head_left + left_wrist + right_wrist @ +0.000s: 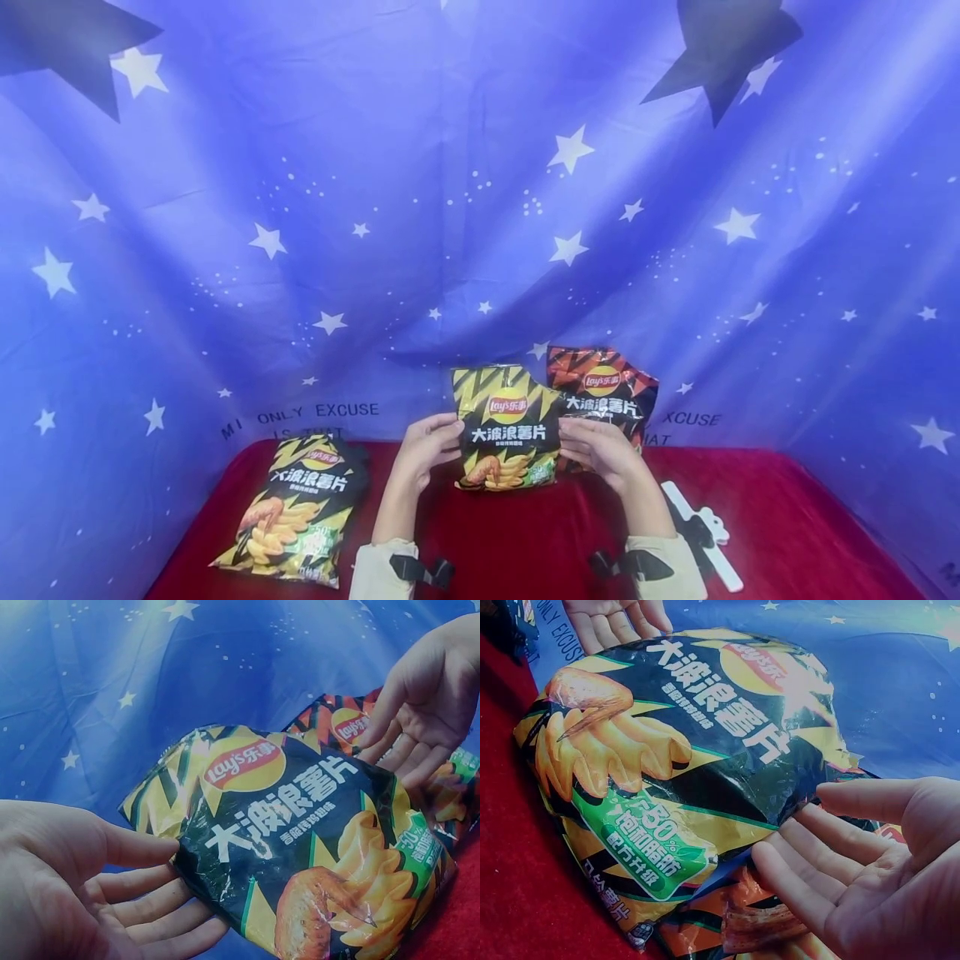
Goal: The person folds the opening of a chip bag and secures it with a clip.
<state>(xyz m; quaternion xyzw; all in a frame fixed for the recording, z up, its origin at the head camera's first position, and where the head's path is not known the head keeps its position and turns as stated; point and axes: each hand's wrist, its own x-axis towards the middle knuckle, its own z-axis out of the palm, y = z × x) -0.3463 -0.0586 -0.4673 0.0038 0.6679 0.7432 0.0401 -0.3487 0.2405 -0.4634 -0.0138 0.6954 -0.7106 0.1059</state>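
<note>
A yellow-and-black bag of potato chips (510, 450) stands upright between my two hands, its printed front facing me. My left hand (427, 450) holds its left edge, the thumb in front and the other fingers (169, 922) along and behind the side. My right hand (603, 450) holds the opposite edge, with its fingertips (769, 855) at the side of the bag. Just behind, to the right, a red-and-black chip bag (603, 379) leans upright against the backdrop, partly hidden by the front bag and my right hand.
Another yellow-and-black chip bag (288, 517) lies at the left of the red cloth-covered table (525, 550). A white clip-like object with a black part (705, 529) lies right of my right forearm. A blue starry curtain (420, 208) hangs behind and at the sides.
</note>
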